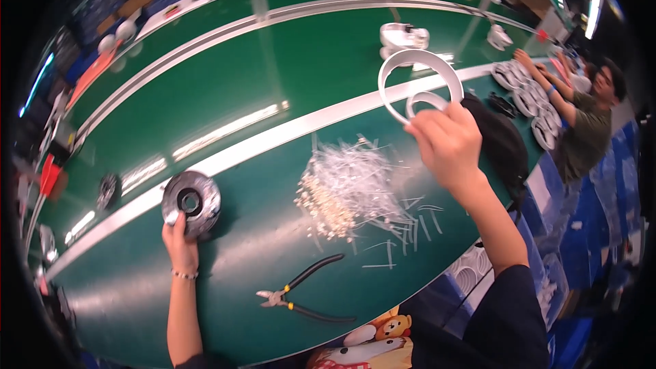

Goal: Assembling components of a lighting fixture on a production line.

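Observation:
My left hand [181,246] grips a glossy dark disc-shaped part [205,198] with a round hole in its middle, thumb on its near face. My right hand [451,143] is raised at the right, fingers closed on the lower rim of a white ring-shaped housing [452,80] that has a smaller ring inside. Between my hands a heap of thin clear strips [355,171] lies on the green bench, with small cream pieces [328,208] at its left side. Nearer to me rest diagonal cutters [275,296] with black handles, jaws pointing left, touched by neither hand.
Beyond the bench's pale metal edge [314,119] runs a green conveyor surface [225,89] carrying a white assembly [406,35]. A black bag [502,143] lies beside my right arm. Farther right, a person [591,116] reaches toward several grey-white ring parts [526,101].

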`<act>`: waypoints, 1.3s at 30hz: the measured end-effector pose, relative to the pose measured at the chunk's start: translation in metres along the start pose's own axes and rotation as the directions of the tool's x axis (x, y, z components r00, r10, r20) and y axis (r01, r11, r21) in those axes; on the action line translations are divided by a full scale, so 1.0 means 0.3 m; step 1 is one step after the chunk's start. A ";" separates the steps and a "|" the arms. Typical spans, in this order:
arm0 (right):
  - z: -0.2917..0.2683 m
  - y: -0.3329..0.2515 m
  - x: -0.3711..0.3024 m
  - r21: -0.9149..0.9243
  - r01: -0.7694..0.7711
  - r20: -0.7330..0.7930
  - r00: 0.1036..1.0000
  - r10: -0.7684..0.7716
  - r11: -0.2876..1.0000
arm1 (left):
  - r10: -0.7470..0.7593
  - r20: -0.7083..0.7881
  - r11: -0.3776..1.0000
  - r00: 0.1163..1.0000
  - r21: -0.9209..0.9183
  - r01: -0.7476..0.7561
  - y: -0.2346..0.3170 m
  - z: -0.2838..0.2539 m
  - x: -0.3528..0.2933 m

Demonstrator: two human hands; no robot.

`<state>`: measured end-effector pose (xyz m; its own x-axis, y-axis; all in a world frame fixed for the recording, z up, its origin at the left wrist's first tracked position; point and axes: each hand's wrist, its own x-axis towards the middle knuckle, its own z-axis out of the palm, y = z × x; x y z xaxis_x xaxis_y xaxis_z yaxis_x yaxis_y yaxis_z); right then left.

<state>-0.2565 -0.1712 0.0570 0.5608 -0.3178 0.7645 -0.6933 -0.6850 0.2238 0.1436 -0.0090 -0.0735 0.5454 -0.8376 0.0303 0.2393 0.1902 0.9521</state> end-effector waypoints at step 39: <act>0.284 -0.806 0.059 0.667 -0.257 0.540 0.814 -0.215 0.699 | 0.005 -0.172 0.981 0.985 0.192 0.028 0.113 0.105 -0.022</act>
<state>-0.0402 -0.0670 -0.0352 0.8497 -0.4653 0.2482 -0.3274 -0.8344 -0.4433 0.1228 -0.0132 -0.0319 0.6766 -0.7361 -0.0174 0.0957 0.0645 0.9933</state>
